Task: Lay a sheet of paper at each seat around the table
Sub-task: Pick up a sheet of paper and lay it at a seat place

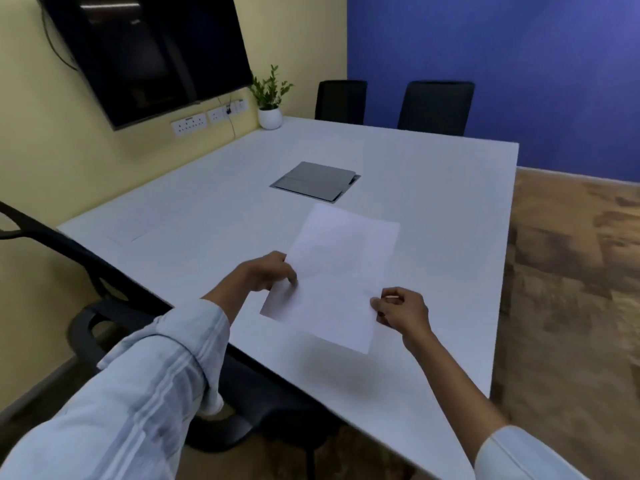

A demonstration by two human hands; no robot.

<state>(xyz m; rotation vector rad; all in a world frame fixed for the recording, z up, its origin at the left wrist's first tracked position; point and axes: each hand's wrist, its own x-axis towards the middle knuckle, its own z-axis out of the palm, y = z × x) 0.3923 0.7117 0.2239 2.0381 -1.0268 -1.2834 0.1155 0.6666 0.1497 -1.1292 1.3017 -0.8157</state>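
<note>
I hold a white sheet of paper [337, 271] over the near side of the white table [433, 202]. My left hand [268, 273] pinches the sheet's left edge. My right hand [401, 310] grips its right edge near the lower corner. The sheet casts a shadow on the table, so it hangs a little above the surface. Another sheet [135, 225] lies flat at the table's left end, faint against the white top.
A grey cable box lid [313, 181] sits in the table's middle. A potted plant [270, 102] stands at the far left corner. Two black chairs [434, 107] stand at the far side, and another black chair [104, 306] is at my left. A dark screen [149, 53] hangs on the wall.
</note>
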